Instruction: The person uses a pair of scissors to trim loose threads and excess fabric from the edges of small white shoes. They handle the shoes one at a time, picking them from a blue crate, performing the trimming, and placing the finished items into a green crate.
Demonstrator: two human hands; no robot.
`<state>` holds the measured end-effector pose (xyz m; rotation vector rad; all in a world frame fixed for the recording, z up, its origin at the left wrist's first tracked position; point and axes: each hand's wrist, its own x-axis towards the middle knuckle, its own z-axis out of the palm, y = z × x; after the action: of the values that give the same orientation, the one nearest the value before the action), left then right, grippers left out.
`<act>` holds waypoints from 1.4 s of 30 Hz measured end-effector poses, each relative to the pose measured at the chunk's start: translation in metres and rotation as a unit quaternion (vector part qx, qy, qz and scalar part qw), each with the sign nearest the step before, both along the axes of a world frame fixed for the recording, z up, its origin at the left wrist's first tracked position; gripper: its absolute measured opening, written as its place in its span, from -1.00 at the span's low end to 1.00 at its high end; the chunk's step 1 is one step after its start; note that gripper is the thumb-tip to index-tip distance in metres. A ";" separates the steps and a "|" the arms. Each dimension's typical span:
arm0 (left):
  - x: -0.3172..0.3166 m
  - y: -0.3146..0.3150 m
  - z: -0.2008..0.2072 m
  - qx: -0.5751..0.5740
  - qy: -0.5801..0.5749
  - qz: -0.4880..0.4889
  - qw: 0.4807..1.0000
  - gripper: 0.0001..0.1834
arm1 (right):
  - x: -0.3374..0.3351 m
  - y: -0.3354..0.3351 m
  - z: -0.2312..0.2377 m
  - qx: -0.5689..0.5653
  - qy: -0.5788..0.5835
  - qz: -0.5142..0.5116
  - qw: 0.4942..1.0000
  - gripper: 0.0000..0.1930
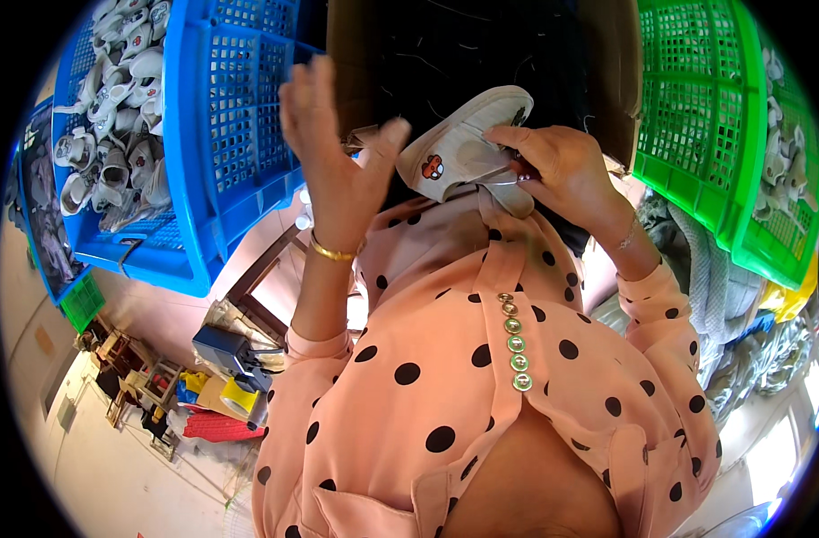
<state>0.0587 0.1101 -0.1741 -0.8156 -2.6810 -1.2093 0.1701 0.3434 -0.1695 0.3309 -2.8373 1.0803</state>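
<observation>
Holding a small white shoe [463,148] up before the chest, the right hand [557,161] is closing its fingers over the shoe's far end together with a thin metal tool [508,177] — whether scissors or clippers cannot be told. The shoe is lying tilted, its sole edge toward the person, and is showing a small red-and-white patch on its side. The left hand [333,148] is standing just beside the shoe's near end, fingers spread and raised, thumb reaching toward the toe; whether the thumb is touching cannot be told. A gold bangle [330,252] is circling the left wrist. Both forearms are emerging from the sleeves of a peach blouse with black dots [445,377].

Beyond the left hand, a blue plastic crate [221,134] is holding a heap of similar white shoes [113,99]. Beyond the right hand, a green plastic crate [696,108] is standing — more white shoes are showing behind its wall. Between the crates, above both hands, dark cloth [481,45] is lying.
</observation>
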 end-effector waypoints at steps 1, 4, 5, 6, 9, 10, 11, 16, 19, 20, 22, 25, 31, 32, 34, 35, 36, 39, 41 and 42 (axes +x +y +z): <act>0.006 -0.003 0.010 -0.024 -0.001 -0.041 0.999 -0.13 | -0.003 0.001 -0.002 -0.007 -0.001 0.003 1.000 -0.54; 0.034 0.008 0.030 -0.093 0.050 -0.121 0.987 -0.40 | -0.005 -0.001 -0.009 -0.060 -0.026 -0.004 0.998 -0.55; 0.040 0.011 0.031 -0.128 0.068 -0.140 0.979 -0.49 | -0.005 -0.001 -0.010 -0.083 -0.039 -0.009 0.996 -0.56; 0.041 0.016 0.029 -0.087 0.115 -0.112 0.983 -0.71 | -0.006 -0.002 -0.009 -0.096 -0.049 -0.014 0.994 -0.57; 0.046 0.014 0.019 -0.024 0.067 -0.139 0.988 -0.79 | -0.003 -0.006 -0.008 -0.148 -0.093 -0.033 0.984 -0.62; 0.047 0.015 0.019 -0.019 0.057 -0.138 0.989 -0.80 | -0.002 -0.007 -0.006 -0.175 -0.112 -0.045 0.977 -0.65; 0.048 0.018 0.021 -0.014 0.047 -0.137 0.989 -0.81 | -0.002 -0.008 -0.004 -0.201 -0.131 -0.057 0.969 -0.67; 0.050 0.013 0.016 0.038 -0.082 -0.132 0.987 -0.80 | 0.001 -0.014 0.006 -0.226 -0.219 -0.049 0.948 -0.81; 0.052 0.009 0.026 0.098 -0.445 -0.063 0.888 -0.81 | 0.007 -0.017 0.009 -0.271 -0.289 -0.048 0.917 -0.79; 0.049 0.007 0.031 0.125 -0.549 -0.064 0.824 -0.80 | 0.011 -0.019 0.009 -0.298 -0.292 -0.054 0.907 -0.78; 0.050 0.000 0.023 0.161 -0.588 -0.086 0.788 -0.79 | 0.018 -0.024 0.008 -0.351 -0.298 -0.065 0.885 -0.77; 0.052 -0.006 0.019 0.184 -0.629 -0.097 0.749 -0.78 | 0.022 -0.027 0.009 -0.329 -0.268 -0.040 0.905 -0.82; 0.047 -0.011 0.014 0.224 -0.672 -0.073 0.702 -0.82 | 0.026 -0.018 0.023 -0.051 -0.058 -0.027 0.997 -0.55; 0.048 -0.012 0.014 0.238 -0.679 -0.065 0.691 -0.82 | 0.027 -0.015 0.023 -0.002 -0.032 -0.025 0.999 -0.48; 0.049 -0.012 0.013 0.258 -0.690 -0.054 0.675 -0.82 | 0.028 -0.012 0.025 0.084 -0.008 -0.004 0.996 -0.50; 0.049 -0.012 0.013 0.263 -0.693 -0.052 0.669 -0.82 | 0.029 -0.011 0.026 0.127 0.004 0.005 0.992 -0.51; 0.049 -0.012 0.013 0.269 -0.697 -0.050 0.663 -0.82 | 0.028 -0.011 0.026 0.143 0.013 0.009 0.990 -0.52; 0.050 -0.013 0.011 0.268 -0.697 -0.038 0.664 -0.83 | 0.024 -0.011 0.025 0.171 0.036 0.020 0.984 -0.53; 0.050 -0.012 0.012 0.267 -0.694 -0.033 0.667 -0.83 | 0.021 -0.012 0.025 0.171 0.048 0.022 0.984 -0.54; 0.051 -0.011 0.012 0.267 -0.693 -0.030 0.669 -0.83 | 0.020 -0.013 0.024 0.170 0.048 0.024 0.984 -0.54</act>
<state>0.1096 0.0991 -0.1621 0.4022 -2.4982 -3.3931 0.1906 0.3308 -0.1456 0.4632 -2.9307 0.5607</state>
